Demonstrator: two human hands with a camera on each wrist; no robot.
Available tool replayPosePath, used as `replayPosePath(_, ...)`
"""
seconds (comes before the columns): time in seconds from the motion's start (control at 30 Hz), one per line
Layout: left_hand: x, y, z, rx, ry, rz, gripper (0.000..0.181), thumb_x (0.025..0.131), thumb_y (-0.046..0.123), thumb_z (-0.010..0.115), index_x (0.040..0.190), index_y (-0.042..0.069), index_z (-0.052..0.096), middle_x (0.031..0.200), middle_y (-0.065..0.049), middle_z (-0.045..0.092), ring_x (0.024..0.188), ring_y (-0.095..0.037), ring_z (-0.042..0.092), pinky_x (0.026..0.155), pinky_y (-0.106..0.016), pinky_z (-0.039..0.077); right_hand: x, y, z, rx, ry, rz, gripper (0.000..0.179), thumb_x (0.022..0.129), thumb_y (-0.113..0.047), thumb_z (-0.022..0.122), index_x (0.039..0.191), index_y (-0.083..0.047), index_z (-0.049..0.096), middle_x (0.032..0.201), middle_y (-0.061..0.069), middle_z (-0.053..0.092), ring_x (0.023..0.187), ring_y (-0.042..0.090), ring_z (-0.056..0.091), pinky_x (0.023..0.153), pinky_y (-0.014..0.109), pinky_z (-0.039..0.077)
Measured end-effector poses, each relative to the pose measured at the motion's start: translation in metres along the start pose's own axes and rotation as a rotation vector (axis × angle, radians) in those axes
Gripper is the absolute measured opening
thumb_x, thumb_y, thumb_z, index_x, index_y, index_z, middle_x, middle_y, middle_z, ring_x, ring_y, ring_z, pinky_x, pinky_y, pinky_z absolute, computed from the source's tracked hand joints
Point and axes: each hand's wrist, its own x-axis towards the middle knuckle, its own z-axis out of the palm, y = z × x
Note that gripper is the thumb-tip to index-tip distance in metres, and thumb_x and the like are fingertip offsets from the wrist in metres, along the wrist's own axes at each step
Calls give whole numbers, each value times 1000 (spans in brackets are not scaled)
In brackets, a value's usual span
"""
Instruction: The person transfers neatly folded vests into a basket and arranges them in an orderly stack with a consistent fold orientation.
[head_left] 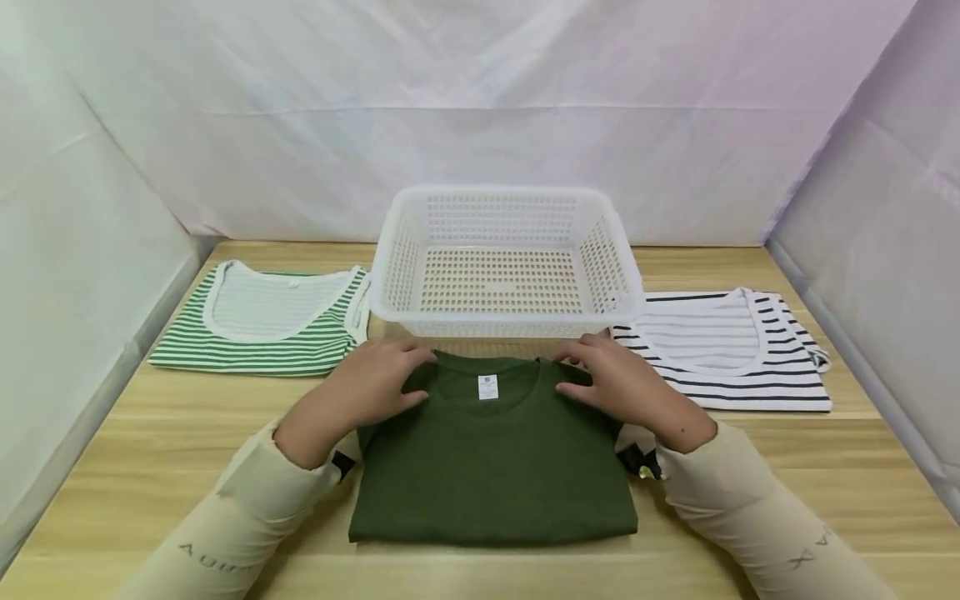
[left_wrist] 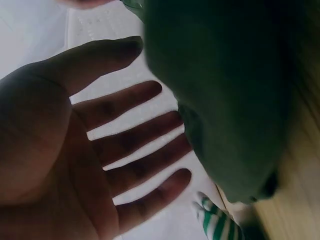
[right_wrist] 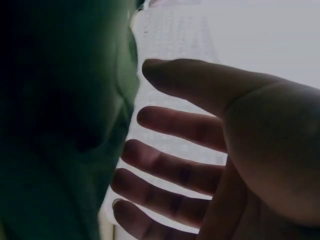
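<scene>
A folded dark green T-shirt lies on the table with its round neckline facing the basket and a white label inside the collar. At its left shoulder is my left hand, fingers spread and thumb apart in the left wrist view, fingertips right at the edge of the fabric. My right hand is at the opposite shoulder. In the right wrist view its fingers are extended and its thumb stands apart, beside the green cloth. Neither hand grips the shirt.
Just beyond the shirt stands a white perforated plastic basket with nothing inside. A folded green-and-white striped top lies to its left, a folded black-and-white striped top to its right. White sheets enclose the wooden table.
</scene>
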Motion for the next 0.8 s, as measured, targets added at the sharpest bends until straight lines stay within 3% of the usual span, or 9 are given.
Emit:
replayPosePath(0.2,-3,-10,4,-21,-54,-88,64,86,39,79,139,13,58,129,-14,64,113,-32,65,88,-49,54,1,8,9,38,-8,-7,43,90,-30,76,127,-12,65,114,10,68,103,25,66,82,43,54)
replayPosePath(0.43,-1,-14,10,-11,-93,-107,69,82,45,81,137,10,59,124,-15,66,107,-33,67,86,-50,55,-1,10,13,61,-34,-8,53,87,-36,78,131,-9,63,121,12,66,109,27,65,89,45,53)
replayPosePath(0.63,-1,-16,8,-30,-127,-122,77,80,53,79,140,11,56,133,-15,62,114,-34,64,90,-53,52,-2,9,14,55,-58,-25,55,89,-39,76,133,-9,61,126,12,65,110,27,65,89,45,53)
replayPosePath(0.8,-2,-15,4,-45,-173,-131,81,79,52,81,144,12,53,139,-16,59,120,-35,61,94,-59,49,0,8,15,69,-84,-51,46,89,-37,76,125,-11,65,115,6,69,97,18,66,82,38,54)
